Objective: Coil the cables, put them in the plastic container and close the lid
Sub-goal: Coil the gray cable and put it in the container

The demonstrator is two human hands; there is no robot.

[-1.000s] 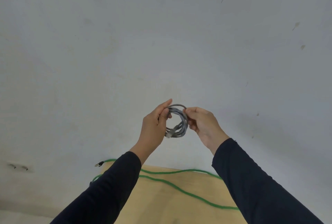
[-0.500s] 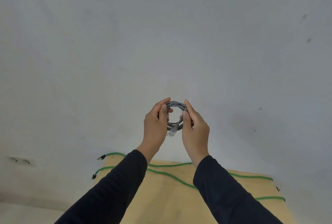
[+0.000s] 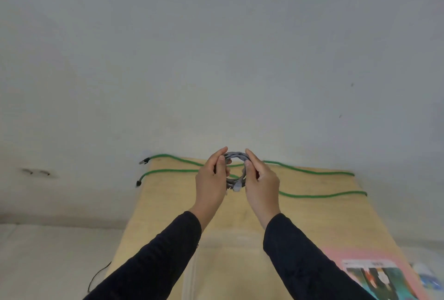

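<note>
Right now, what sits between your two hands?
Head view: only the coiled grey cable, held by left hand and right hand, its plug hanging low.

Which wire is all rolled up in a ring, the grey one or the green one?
The grey wire. Both hands, left and right, hold it as a small ring. The green wire lies stretched out across the table.
</note>
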